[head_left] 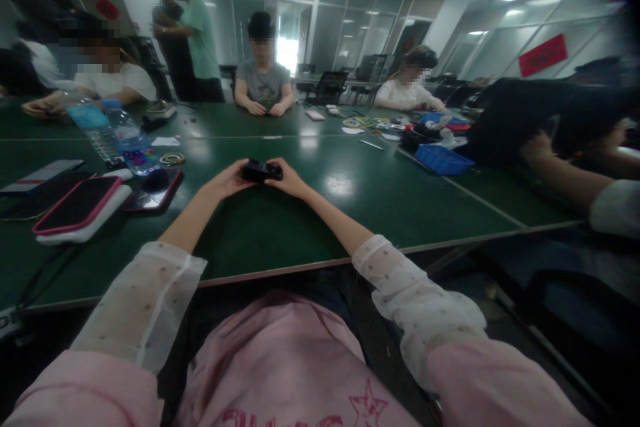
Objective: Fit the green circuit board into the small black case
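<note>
A small black box-like device is held between my two hands, over the green tabletop. My left hand grips its left end, fingers closed around the side. At the other end, my right hand has its fingers closed on the same object. The device is dark and small in view, so its exact kind cannot be made out. Whether it rests on the table or is lifted slightly is unclear.
To my left lie a pink-rimmed phone, another phone and two water bottles. A blue tray and mixed cables are at the right. Several people sit around the table; a person's arm reaches in from the right.
</note>
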Demonstrator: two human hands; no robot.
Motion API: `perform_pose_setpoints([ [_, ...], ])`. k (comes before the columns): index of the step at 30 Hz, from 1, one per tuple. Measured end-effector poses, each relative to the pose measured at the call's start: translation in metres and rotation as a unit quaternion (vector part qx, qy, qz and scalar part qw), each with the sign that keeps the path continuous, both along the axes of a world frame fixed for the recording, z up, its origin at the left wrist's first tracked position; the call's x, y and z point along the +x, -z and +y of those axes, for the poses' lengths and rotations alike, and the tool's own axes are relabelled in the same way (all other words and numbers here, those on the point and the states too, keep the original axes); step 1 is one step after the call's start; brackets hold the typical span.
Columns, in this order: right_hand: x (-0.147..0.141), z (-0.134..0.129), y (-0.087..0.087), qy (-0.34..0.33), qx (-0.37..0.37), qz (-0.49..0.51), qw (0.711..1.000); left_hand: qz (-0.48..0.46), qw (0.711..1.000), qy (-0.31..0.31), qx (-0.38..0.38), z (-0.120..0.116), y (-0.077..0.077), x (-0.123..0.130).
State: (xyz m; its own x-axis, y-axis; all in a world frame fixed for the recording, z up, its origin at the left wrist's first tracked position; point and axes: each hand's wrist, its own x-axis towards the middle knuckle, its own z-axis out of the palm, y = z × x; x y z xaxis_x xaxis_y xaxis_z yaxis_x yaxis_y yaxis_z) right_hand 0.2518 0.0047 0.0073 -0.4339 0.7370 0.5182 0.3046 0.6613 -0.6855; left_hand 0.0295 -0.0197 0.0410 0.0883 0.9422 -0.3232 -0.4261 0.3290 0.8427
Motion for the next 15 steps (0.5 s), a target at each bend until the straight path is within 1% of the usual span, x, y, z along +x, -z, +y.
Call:
perform_pose_setpoints([
  [4, -0.0009, -0.0029, -0.0042, 0.002, -0.011, 0.031, 0.999, -0.018, 1.0, 0.007, -0.014, -0.0006, -0.0014, -0.0006],
  [7, -0.003, -0.0059, -0.0052, -0.009, -0.043, 0.057, 0.997, -0.027, 1.0, 0.01, -0.012, -0.0003, -0.0007, -0.0012],
  [10, -0.0064, -0.0066, -0.0031, -0.014, -0.127, 0.108, 0.986, -0.035, 0.999, 0.012, -0.006, -0.0009, -0.0003, -0.0005],
  [13, -0.0085, -0.0047, -0.0013, -0.015, -0.226, 0.151, 0.962, -0.037, 0.999, 0.012, -0.004, -0.0022, -0.0014, 0.001],
  [15, -0.0085, -0.0036, -0.0017, -0.025, -0.252, 0.169, 0.952, -0.042, 0.999, 0.012, -0.002, -0.0028, -0.0024, 0.002],
])
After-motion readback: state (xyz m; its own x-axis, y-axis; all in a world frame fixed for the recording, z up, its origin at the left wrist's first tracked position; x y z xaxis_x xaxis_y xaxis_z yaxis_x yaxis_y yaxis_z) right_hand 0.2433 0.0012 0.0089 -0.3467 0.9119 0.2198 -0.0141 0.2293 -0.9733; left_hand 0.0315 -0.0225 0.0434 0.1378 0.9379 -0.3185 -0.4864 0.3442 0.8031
